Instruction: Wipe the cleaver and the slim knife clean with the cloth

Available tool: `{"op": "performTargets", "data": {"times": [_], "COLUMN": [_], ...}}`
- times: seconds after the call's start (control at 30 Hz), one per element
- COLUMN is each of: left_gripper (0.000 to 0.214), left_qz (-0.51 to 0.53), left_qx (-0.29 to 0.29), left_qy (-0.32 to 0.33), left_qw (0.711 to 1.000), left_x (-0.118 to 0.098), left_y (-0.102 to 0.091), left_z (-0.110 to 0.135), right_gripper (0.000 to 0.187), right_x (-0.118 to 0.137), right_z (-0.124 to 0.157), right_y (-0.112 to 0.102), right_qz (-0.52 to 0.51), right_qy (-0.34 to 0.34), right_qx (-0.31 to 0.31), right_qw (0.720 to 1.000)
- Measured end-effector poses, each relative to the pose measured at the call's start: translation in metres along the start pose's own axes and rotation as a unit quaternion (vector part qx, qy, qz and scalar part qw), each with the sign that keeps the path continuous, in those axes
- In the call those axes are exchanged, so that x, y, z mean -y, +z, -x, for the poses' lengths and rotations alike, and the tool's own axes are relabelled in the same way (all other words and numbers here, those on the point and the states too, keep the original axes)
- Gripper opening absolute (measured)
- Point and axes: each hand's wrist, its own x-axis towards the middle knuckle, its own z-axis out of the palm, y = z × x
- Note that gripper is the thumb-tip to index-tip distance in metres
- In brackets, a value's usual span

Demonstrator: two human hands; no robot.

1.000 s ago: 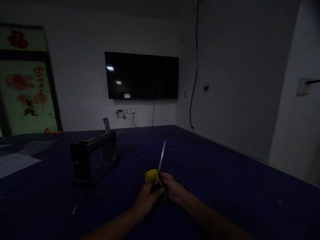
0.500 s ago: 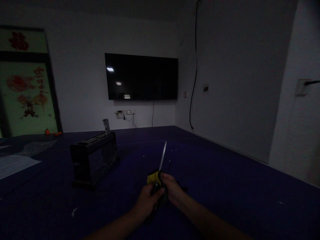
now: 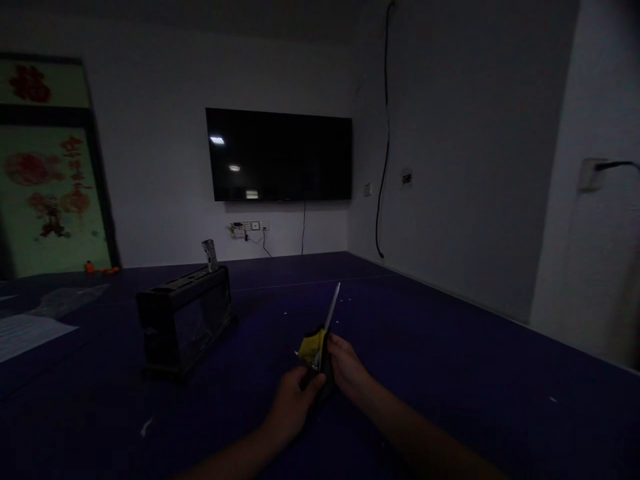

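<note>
Low in the middle of the head view, a yellow-and-black tool [image 3: 313, 343] with a long, thin metal shaft or blade [image 3: 333, 307] points up and away from me, tilted right. My left hand [image 3: 295, 397] is closed around its dark lower part, thumb on top, by a small shiny metal piece [image 3: 315, 365]. My right hand [image 3: 347, 367] is closed on its right side, close to the base of the metal shaft. Darkness and my fingers hide much of the grip, so I cannot make out the exact kind of tool.
On the dark blue surface [image 3: 425, 373], a black box-like case [image 3: 183, 320] stands at left with a patterned upright piece [image 3: 210, 255] on it. Papers [image 3: 33, 335], clear plastic [image 3: 70, 300] and small orange items [image 3: 90, 267] lie farther left. Walls, a television [image 3: 280, 157] and a hanging cable [image 3: 386, 147] are beyond.
The yellow part has risen slightly and shows more, and the metal shaft tilts farther right. My right hand has moved up a little. The camera view has turned slightly right.
</note>
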Motion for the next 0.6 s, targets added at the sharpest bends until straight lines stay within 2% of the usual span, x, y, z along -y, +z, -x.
{"op": "performTargets", "data": {"times": [0.1,0.2,0.43,0.6], "left_gripper": [0.045,0.044,0.048,0.051], "left_qz": [-0.065,-0.075,0.025,0.071], "left_qx": [-0.036,-0.045,0.042,0.077], "left_qy": [0.010,0.004,-0.052,-0.048], "left_qw": [0.997,0.996,0.997,0.993], "left_x": [0.001,-0.003,-0.012,-0.010], "left_y": [-0.001,-0.001,0.002,0.000], "left_z": [0.001,0.005,0.013,0.012], "right_gripper": [0.027,0.029,0.031,0.028], "right_x": [0.002,0.004,0.014,0.013], "right_z": [0.001,0.001,-0.009,-0.008], "right_y": [0.003,0.003,-0.012,-0.005], "right_qz": [-0.003,-0.004,-0.029,-0.054], "right_qy": [0.004,0.008,0.017,0.039], "right_qx": [-0.006,-0.018,-0.089,-0.080], "right_qw": [1.000,1.000,0.995,0.995]}}
